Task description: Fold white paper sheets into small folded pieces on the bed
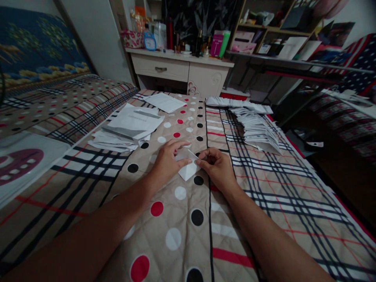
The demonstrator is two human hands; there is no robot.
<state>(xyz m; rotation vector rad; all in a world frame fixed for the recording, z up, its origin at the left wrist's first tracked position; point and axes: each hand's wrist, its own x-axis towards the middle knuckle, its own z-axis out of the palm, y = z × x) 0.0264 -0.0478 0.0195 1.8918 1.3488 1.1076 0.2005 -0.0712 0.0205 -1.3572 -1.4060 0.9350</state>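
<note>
Between my two hands is a small piece of folded white paper (188, 171), held just over the patterned bedspread (164, 239). My left hand (169, 158) grips its left side, thumb on the near face and fingers behind. At the paper's right edge, my right hand (216, 166) pinches it between thumb and curled forefinger. One corner of the paper points toward me, and a crease runs up to its top edge. Part of the sheet is hidden behind my left thumb and fingers.
Left of my hands lies a stack of printed sheets (132, 125), with another white sheet (165, 102) beyond it. Many folded papers (258, 127) lie in a row at the right. A white dresser (160, 66) stands past the bed's far edge. A plastic-wrapped package (26, 160) is far left.
</note>
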